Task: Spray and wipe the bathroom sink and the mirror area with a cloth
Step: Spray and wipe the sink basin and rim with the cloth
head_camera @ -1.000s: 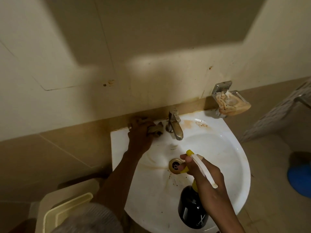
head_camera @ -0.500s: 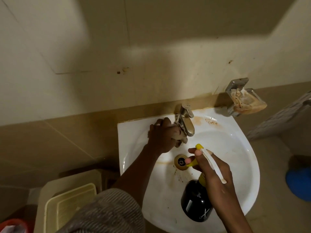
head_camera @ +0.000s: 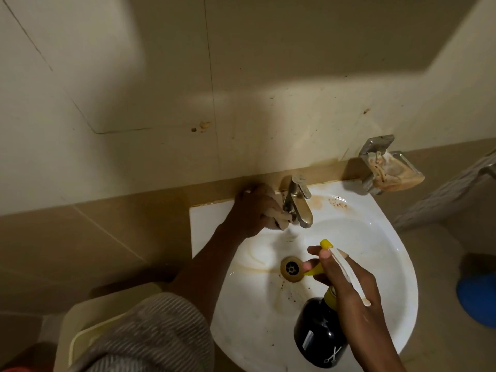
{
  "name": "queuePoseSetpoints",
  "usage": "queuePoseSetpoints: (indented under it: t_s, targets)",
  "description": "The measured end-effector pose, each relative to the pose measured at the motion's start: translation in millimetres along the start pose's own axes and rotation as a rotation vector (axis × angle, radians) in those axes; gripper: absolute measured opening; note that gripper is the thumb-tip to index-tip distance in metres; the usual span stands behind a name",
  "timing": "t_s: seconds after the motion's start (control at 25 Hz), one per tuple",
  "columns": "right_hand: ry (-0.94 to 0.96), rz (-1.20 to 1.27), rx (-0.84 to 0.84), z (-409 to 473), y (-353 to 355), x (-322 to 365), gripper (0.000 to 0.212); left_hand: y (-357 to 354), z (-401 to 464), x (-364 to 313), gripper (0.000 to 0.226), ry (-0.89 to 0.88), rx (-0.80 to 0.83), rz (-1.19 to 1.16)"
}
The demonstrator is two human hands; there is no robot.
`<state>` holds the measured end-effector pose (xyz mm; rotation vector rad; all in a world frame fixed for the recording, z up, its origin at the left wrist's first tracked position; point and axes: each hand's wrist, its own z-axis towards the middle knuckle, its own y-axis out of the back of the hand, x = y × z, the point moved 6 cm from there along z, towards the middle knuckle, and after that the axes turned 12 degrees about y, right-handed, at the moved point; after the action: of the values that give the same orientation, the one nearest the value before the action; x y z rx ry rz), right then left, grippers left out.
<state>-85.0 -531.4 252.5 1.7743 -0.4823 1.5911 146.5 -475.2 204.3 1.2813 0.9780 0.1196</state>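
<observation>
While your left hand (head_camera: 253,210) grips the cloth (head_camera: 279,216) against the faucet (head_camera: 298,202) base at the sink (head_camera: 375,253) rear, your right hand (head_camera: 346,277) holds the spray bottle (head_camera: 319,328) over the basin, nozzle toward the faucet; the left is nearer.

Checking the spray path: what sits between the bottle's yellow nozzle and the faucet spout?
Nothing: in the head view only bare wet basin of the sink lies between the yellow nozzle and the faucet.

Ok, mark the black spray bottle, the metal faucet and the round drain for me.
Black spray bottle (head_camera: 316,331), head view, on its dark body.
Metal faucet (head_camera: 302,210), head view, on the spout.
Round drain (head_camera: 292,269), head view, on its centre.
</observation>
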Motion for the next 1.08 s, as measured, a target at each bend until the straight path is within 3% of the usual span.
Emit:
queuePoseSetpoints:
  t_s: [0.12, 0.24, 0.36, 0.6, 0.84, 1.08]
  targets:
    - [0.001, 0.005, 0.009, -1, 1, -4, 0.041, -13, 6, 17, 0.018, 0.003, -0.003, -0.04]
    - [0.009, 0.022, 0.021, -1, 2, -3, 0.035, -9, 0, 39, 0.031, 0.039, 0.074, 0.05]
    - [0.015, 0.053, 0.033, -2, -1, 2, 0.03, 3, -18, 58, 0.041, 0.116, 0.114, -0.027]
    - [0.002, 0.098, 0.094, -12, -8, 6, 0.013, 13, -74, 71, 0.038, 0.262, -0.106, -0.052]
    - [-0.023, 0.13, 0.118, -18, -4, 2, 0.023, 4, -129, 59, 0.027, 0.367, -0.281, -0.137]
    - [-0.033, 0.117, 0.119, -16, 7, 3, 0.03, -27, -173, 51, 0.028, 0.565, -0.184, -0.144]
